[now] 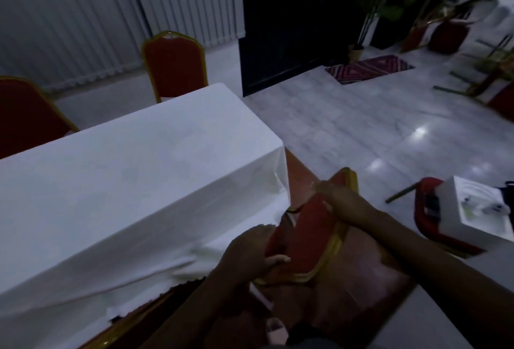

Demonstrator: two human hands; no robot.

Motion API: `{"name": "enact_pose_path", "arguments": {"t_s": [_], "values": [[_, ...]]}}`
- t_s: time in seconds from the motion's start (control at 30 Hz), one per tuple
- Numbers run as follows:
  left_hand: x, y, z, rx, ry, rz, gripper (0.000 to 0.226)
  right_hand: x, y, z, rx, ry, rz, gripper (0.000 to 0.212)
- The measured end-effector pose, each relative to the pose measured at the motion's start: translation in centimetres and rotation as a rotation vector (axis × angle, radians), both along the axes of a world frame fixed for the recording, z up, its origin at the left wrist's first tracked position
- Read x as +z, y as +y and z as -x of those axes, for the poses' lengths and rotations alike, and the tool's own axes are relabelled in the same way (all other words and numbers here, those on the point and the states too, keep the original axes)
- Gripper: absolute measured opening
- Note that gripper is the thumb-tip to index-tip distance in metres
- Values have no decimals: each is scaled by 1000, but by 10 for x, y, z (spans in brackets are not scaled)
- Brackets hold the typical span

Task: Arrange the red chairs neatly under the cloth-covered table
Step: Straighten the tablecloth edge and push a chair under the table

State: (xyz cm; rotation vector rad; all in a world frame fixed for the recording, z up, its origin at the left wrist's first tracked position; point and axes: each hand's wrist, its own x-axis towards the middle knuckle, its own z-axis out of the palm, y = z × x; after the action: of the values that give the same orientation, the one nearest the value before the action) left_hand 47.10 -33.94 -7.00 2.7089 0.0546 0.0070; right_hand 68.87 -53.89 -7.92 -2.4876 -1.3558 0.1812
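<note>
Both hands gripping a red chair at the cloth-covered surface's corner.
The chair (pixel 308 234) is sitting at 5 o'clock; left hand (pixel 250 254) and right hand (pixel 338 198) are closing their grip around its gold-edged backrest, beside the white cloth (pixel 133 181).

left arm: reaches forward from the bottom edge, forearm bare
left hand (pixel 251 248): palm down, fingers curled, thumb stretched to the right, gripping a chair back (pixel 308 234) at its near side
right arm: comes in from the lower right, bare, stretched up and left
right hand (pixel 332 193): fingers closed over the far top edge of the same chair back
</note>
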Motion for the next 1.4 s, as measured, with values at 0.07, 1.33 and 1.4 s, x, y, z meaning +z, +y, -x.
{"name": "enact_pose_path", "arguments": {"t_s": [0.07,1.33,1.4], "values": [[0,-24,-27,-54,52,49,77,8,-21,-22,-2,54,-28,44],[-21,68,33,128,461,162,76,-49,67,11,147,154,-113,22],[-22,71,42,120,438,98,72,-53,68,17,151,170,-115,25]]}}
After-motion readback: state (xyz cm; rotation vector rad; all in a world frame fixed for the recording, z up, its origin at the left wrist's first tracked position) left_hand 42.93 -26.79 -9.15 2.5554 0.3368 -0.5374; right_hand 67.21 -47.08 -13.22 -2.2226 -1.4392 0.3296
